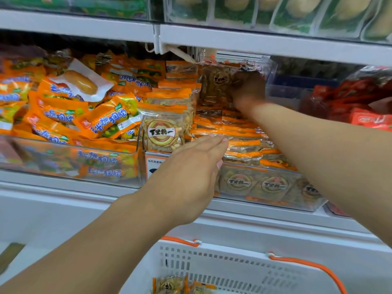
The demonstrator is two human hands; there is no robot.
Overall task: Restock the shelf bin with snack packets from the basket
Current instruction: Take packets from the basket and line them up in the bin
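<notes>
A clear shelf bin [273, 203] holds rows of orange-topped snack packets [239, 143] with round brown logos. My right hand [249, 89] reaches deep into the back of the bin and grips an upright snack packet [218, 83] there. My left hand [191, 166] hovers at the bin's front left corner with its fingers straight and flat, touching the tops of the front packets. Below, a white basket [212, 262] with orange handles holds a few more of the same packets [171, 284].
A neighbouring clear bin [70, 166] on the left is full of orange and yellow corn-snack packets. Red packets [350, 105] fill a bin on the right. A white shelf edge [254, 41] runs overhead, close above my right hand. Green packets sit on the top shelf.
</notes>
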